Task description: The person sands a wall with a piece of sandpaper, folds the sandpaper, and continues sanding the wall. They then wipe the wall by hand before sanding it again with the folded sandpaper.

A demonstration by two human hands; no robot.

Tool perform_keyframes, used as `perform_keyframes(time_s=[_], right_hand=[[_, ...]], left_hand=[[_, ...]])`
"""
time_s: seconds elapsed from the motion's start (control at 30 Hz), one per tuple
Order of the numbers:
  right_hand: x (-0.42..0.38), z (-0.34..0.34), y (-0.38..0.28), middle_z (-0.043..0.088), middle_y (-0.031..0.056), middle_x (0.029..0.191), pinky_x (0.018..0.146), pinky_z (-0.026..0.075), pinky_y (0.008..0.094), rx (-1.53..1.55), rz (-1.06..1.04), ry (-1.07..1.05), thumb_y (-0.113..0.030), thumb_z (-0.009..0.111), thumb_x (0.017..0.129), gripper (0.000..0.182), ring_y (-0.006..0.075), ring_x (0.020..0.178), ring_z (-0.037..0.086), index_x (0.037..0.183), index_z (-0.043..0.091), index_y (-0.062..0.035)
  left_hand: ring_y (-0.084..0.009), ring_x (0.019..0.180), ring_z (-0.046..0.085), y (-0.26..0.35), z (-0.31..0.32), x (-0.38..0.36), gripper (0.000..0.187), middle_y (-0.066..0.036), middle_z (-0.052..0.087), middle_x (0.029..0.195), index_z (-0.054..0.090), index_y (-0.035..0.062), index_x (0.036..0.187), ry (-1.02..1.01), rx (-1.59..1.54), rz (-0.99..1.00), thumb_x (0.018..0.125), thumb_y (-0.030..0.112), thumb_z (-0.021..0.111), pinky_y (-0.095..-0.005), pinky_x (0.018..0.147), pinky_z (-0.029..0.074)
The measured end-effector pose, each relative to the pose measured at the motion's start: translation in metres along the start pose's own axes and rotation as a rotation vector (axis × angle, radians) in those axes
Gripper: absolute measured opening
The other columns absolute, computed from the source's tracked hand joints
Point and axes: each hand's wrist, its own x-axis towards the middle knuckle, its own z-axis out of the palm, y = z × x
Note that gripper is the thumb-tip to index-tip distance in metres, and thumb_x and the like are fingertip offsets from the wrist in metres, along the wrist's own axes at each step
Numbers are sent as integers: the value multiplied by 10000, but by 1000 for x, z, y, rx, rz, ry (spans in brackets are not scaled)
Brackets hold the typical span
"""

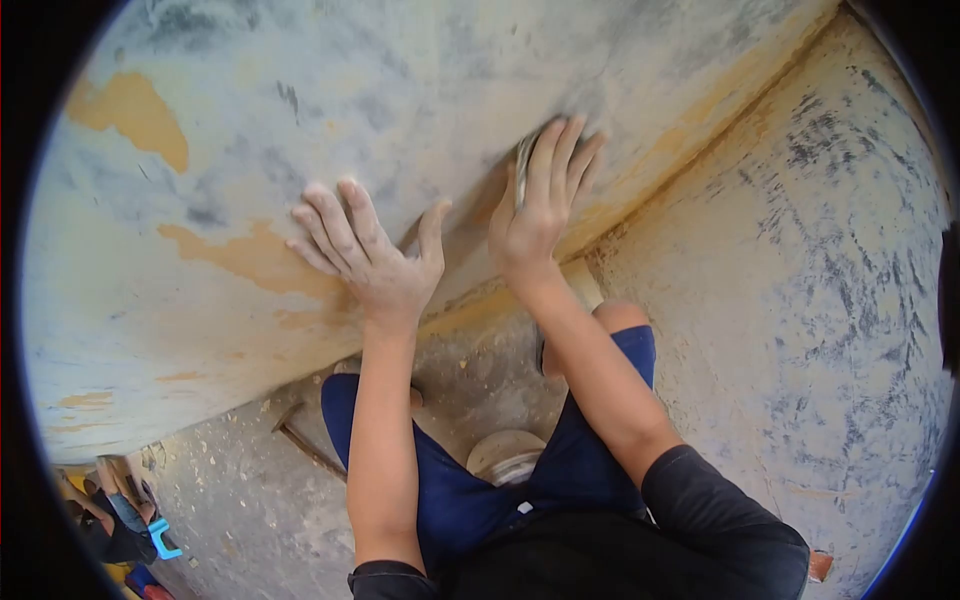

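Note:
My left hand (375, 258) rests against the patchy white wall (400, 100) with its fingers spread. White dust coats its fingertips, and it holds nothing. To the right, my right hand (545, 205) presses what looks like a piece of sandpaper (523, 165) flat to the same wall. Only the grey edge of that piece shows beside the index finger; the palm and fingers cover the rest. Yellowish bare patches (255, 258) show on the wall near my left hand.
Another wall (780, 260) meets this one at a corner on the right. A pale round bucket-like thing (505, 455) is between my legs. On the dusty floor (240, 510) lies a thin bent bar (312, 448). A person (115, 520) is at lower left near a turquoise object (163, 538).

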Motion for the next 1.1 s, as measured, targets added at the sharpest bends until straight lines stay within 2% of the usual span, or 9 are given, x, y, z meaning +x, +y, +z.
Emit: perform_keyframes(time_s=[0.07,0.23,0.3,0.53,0.63,0.73,0.8,1.03,1.1], right_hand=[[-10,-1,-3,350,347,1652,1268,63,673,35,81,11,-104,600,999,614,542,1588,185,1532,438,154],[-40,0,-1,325,349,1661,1256,80,699,-1,-4,-91,-174,629,1021,652,552,1580,187,1541,418,159],[-12,0,-5,331,349,1658,1253,80,712,21,47,29,-160,618,1023,637,556,1577,190,1541,422,155],[-35,-2,3,299,345,1676,1264,68,686,-19,-38,-122,-107,593,1027,643,550,1586,165,1572,370,149],[-4,-2,3,298,345,1676,1269,61,679,19,20,18,-117,595,1028,658,545,1587,166,1581,355,146],[-24,6,-2,272,340,1688,1271,52,676,59,47,25,-155,581,1053,664,539,1593,147,1592,332,142],[-54,3,-12,244,338,1699,1278,43,661,-2,-2,-123,-204,580,1070,689,535,1598,123,1600,309,144],[-28,4,4,200,347,1708,1270,33,677,19,62,-8,-268,554,1097,705,528,1605,95,1602,291,148],[-55,5,-7,174,358,1709,1266,24,681,2,56,-127,-267,528,1111,702,538,1603,82,1613,263,145]], left_hand=[[-405,1646,46,0,-4,-5,1058,-254,180,1743,294,-5,1658,-20,3,0,924,606,748,-592,1297,-42],[-402,1647,39,-1,6,1,1063,-253,177,1743,290,1,1661,30,14,23,923,621,738,-592,1297,-44],[-399,1647,41,0,7,0,1077,-253,176,1743,284,4,1665,53,13,19,917,632,738,-592,1298,-45],[-428,1639,34,1,7,1,1130,-256,143,1745,257,-13,1662,27,21,26,882,596,804,-613,1286,-22],[-387,1648,43,0,7,-3,1053,-220,201,1744,294,26,1665,60,0,13,923,628,736,-593,1302,-43],[-382,1648,56,-1,7,2,1053,-214,216,1740,293,30,1666,76,8,21,921,626,739,-593,1305,-36],[-420,1638,45,-1,2,1,1117,-252,171,1735,260,-16,1659,10,20,37,891,585,803,-597,1296,-12],[-408,1642,37,1,3,1,1095,-250,186,1732,268,-18,1656,34,7,32,901,575,795,-596,1298,-9],[-405,1642,49,1,2,2,1090,-249,194,1730,270,-17,1656,38,21,45,903,570,795,-600,1297,-2]])
